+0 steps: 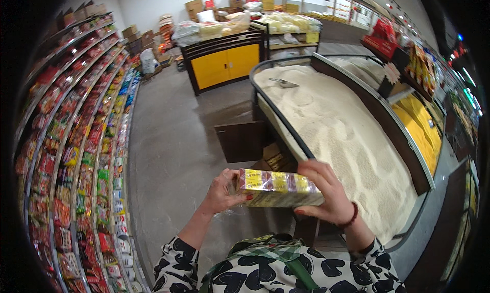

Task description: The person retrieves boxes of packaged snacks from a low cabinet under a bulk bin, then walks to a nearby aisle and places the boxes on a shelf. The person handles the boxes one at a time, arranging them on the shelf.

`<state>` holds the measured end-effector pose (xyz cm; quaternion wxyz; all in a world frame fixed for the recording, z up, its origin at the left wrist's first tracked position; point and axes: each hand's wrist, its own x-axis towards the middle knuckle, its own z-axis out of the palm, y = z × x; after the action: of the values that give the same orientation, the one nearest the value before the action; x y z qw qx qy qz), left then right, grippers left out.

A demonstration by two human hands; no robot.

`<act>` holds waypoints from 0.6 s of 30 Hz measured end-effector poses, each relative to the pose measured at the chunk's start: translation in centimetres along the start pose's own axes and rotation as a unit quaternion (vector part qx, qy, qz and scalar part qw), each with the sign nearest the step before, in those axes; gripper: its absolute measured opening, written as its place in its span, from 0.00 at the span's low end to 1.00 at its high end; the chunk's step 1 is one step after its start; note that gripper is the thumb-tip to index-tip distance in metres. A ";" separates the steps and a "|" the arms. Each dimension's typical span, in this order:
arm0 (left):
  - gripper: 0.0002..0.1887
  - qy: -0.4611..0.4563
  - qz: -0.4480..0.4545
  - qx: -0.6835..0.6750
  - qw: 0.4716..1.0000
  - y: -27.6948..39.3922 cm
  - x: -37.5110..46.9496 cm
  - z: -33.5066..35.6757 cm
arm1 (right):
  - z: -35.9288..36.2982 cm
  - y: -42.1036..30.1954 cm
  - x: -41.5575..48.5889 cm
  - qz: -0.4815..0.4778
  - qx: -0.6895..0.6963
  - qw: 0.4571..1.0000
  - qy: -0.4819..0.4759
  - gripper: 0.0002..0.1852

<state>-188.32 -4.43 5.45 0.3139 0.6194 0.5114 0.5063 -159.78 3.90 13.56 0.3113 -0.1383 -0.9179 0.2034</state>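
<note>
Between my two hands is a shrink-wrapped multipack of small yellow and dark red boxes [281, 189], held level in front of my body. My left hand [226, 191] grips its left end, thumb on the near side. Around the right end my right hand [325, 193] is closed, fingers over the top and thumb below; a dark red bead bracelet is on that wrist. Loose clear film hangs under the left end. Beyond the pack, an open cardboard carton [271, 157] holding similar boxes sits in the cabinet below the grain bin, beside its open dark door [239, 141].
A large bin of pale grain [344, 139] with a metal scoop [284, 83] stands at the right, its dark rim close to my right hand. Shelves of packaged food [76, 159] line the left side. A yellow-doored cabinet [226, 65] stands ahead across the grey floor.
</note>
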 end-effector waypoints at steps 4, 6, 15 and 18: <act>0.29 -0.017 0.004 0.149 0.989 2.9 -4.4 -5.4 | 5.5 -0.6 4.7 0.016 0.036 0.969 -0.242 0.47; 0.30 -0.009 -0.034 0.133 0.991 3.9 -6.9 -8.2 | 9.6 -2.4 5.9 0.045 0.171 0.924 -0.339 0.39; 0.18 0.449 -0.124 0.085 0.881 2.4 -22.8 -24.4 | 25.2 -14.6 11.9 0.108 0.584 0.787 -0.165 0.29; 0.22 0.515 -0.177 -0.034 0.838 1.3 -27.9 -25.2 | 31.1 -20.6 12.8 0.135 0.638 0.743 -0.152 0.28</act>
<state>-210.79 -34.63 5.42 0.1110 0.1569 0.6826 0.7051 -191.78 -18.27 7.14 0.1522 0.0033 -0.5806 0.7998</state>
